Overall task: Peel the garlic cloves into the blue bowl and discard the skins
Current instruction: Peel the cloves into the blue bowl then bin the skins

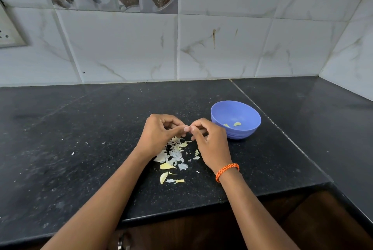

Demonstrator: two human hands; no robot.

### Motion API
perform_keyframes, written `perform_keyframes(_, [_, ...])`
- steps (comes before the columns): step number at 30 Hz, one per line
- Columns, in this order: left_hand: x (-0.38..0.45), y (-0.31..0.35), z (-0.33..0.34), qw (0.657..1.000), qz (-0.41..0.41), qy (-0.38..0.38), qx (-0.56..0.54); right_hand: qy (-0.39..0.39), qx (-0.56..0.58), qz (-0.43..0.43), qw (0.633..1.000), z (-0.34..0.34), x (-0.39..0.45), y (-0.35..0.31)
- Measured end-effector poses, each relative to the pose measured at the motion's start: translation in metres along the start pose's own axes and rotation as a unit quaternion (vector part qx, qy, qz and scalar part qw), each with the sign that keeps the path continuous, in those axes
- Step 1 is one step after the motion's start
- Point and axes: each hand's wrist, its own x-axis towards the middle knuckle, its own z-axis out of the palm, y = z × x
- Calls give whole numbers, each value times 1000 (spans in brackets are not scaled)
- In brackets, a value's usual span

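Note:
My left hand (159, 133) and my right hand (210, 142) meet fingertip to fingertip above the black counter, pinching something small between them; the fingers hide it, so I cannot see the clove itself. Under and just in front of the hands lies a pile of garlic skins (174, 155), white and pale yellow. Two yellowish cloves (164, 177) lie nearer to me with more skin scraps. The blue bowl (222, 112) stands just right of my right hand, with two peeled garlic pieces (237, 124) at its bottom.
The black granite counter (80, 149) ends at a front edge near me, with a step to a lower section at right (323, 118). A tiled wall stands behind and at right. A wall socket (8, 34) is at far left.

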Motion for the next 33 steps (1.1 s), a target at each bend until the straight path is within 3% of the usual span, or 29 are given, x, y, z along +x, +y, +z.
perform_keyframes(13, [1,-3,5,997,-14,-22,-69,-29,148,54,987,-8,2,2])
perform_keyframes(22, [2,-2,4,998,-2,-2,-55,8,118,57,991,-2,-2,0])
perform_keyframes(33, [3,-7,0,1000,1,-1,-7,-24,142,67,987,-3,-2,0])
